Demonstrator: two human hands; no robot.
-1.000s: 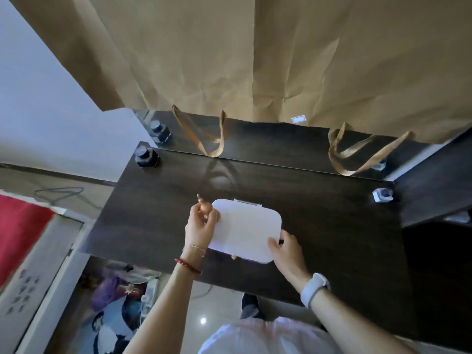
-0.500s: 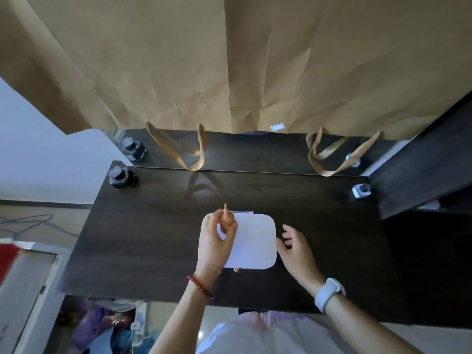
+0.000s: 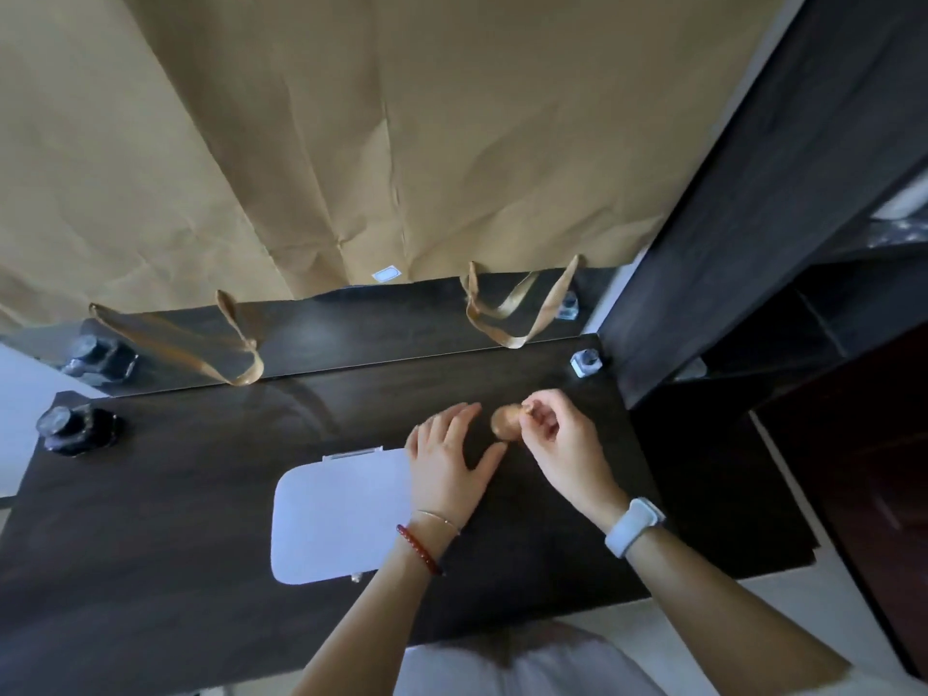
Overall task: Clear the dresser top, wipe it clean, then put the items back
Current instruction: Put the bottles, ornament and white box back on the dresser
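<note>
A small brown wooden gourd stands on the dark dresser top, right of centre. My right hand pinches its thin top between thumb and fingertips. My left hand lies just left of the gourd with fingers spread and relaxed, its thumb near the gourd's base. A white rounded box lies flat on the dresser, left of my left wrist. A dark bottle stands at the back left corner and a small clear bottle at the back right.
A mirror strip behind the dresser reflects the bottles. Large brown paper bags hang over it, their handles drooping down. A dark cabinet rises at the right. The dresser's front edge runs past my arms.
The gourd has passed from my left hand to my right and now stands right of the white box. My left hand has let go of it. The view has shifted left.
</note>
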